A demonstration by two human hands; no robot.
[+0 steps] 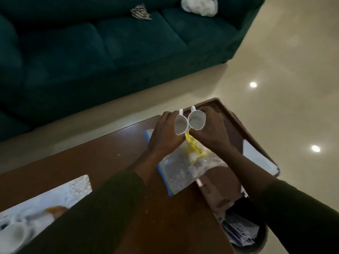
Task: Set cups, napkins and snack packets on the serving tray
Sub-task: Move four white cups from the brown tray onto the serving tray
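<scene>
Holding one white cup each, both hands sat over the far end of the brown table (102, 162), approx. at the near-left edge of the serving tray (236, 129). Left hand (165, 136) was wrapped round the left cup (180, 125); right hand (212, 131) was wrapped round the right cup (196, 121). Both cups were tipped w/ open mouths toward the camera, rims just beside each other or touching, can't tell which; handles pointed far. Insides looked empty.

Tray was dark brown, at the table's right end, its right side past the table edge. Under the hands & forearms lay a clear snack packet (183, 167) w/ a blue strip along its left edge and yellow contents at its far end, lying partly on the table, partly over the tray's near part. A reddish-brown packet (218, 187) lay just right of it, nearer the camera. A printed placemat (44, 204) covered the near-left of the table. A dark bin (245, 235) w/ papers stood near-right on the floor. A dark green sofa (110, 43) ran along the far side, w/ a white bundle (200, 5) and a striped cloth (140, 12) on it.
</scene>
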